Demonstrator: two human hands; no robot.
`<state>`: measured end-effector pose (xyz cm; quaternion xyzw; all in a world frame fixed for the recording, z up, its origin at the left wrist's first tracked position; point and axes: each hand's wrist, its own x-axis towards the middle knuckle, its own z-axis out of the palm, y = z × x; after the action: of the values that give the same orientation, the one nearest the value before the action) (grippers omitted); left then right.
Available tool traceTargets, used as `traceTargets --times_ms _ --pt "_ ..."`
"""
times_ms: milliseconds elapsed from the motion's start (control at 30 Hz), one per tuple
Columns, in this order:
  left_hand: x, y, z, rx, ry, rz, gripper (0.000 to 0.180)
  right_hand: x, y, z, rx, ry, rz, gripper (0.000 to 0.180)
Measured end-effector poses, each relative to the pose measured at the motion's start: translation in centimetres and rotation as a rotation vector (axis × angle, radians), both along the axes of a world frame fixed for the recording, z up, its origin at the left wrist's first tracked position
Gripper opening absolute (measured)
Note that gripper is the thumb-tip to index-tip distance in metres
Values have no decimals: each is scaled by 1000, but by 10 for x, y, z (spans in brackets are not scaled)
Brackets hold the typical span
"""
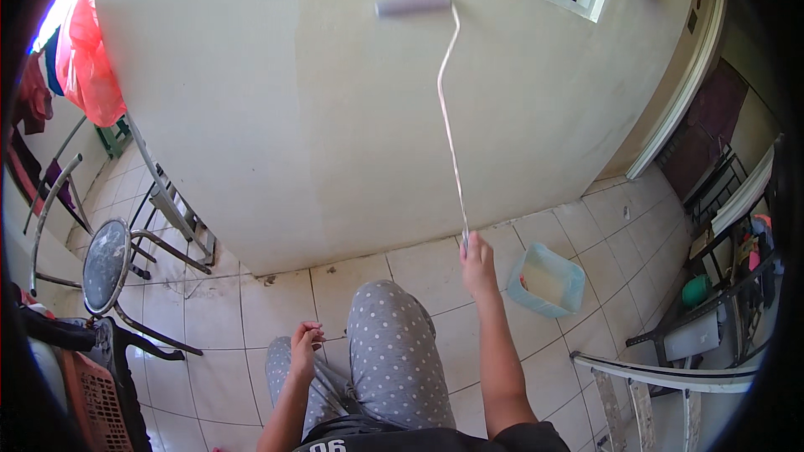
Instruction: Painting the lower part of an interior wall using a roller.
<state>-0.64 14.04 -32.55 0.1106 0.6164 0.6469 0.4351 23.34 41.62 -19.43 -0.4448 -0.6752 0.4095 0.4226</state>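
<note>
My right hand (477,264) is wrapped round the lower end of a paint roller (414,6). A long, bent pale rod runs up from my fist to the purplish-grey roller sleeve, slightly blurred, which lies level against the cream wall (377,134) below the window. To the right of a vertical line the wall looks darker than at its left. My left hand (306,341) hangs above my left knee, its fingers loosely bent and apart, with nothing seen in it. On the floor right of my right hand stands a light-blue tub (548,283) with pale contents.
At left are a round metal stool (107,264), a folded metal frame (176,209), a hanging red plastic bag (84,59) and an orange-pink basket (94,402). A ladder (670,375) and a cluttered rack (737,285) stand right, near a doorway. Tiles (276,377) cover the floor.
</note>
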Motion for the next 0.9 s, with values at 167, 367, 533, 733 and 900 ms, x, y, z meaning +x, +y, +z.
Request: traceTargets --times_ms 167,367,533,733,900 --pt "-1 -6 -3 2 -5 23 12 -32 -2 -30 -70 56 49 40" --pt "-7 -23 -14 -20 -66 72 12 39 -65 -260 10 -308 32 33" --pt "-20 -54 -22 -91 -33 173 13 58 -131 -305 -55 -436 32 43" --pt "-25 -57 -29 -75 -57 149 14 30 -98 -245 -210 -170 -50 44" --pt "-23 -46 -23 -34 -44 128 14 -63 -20 -97 450 -206 -113 27"
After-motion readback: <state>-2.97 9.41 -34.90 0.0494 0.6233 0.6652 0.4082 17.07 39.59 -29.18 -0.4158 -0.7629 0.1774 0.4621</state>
